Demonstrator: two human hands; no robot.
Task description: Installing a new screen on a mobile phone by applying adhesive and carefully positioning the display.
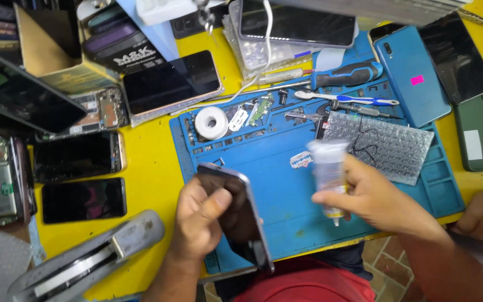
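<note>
Hands hold one phone (240,215), one glue tube (329,173).

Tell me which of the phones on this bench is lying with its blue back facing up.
The blue phone at the upper right, with a pink sticker; the others show dark screens.

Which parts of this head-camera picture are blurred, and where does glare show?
Head view: the small clear bottle in the right hand is smeared by motion; the phone held by the left hand is sharper; pale glare streaks the dark phone screen at the top; lighting is even, shadows soft.
</note>
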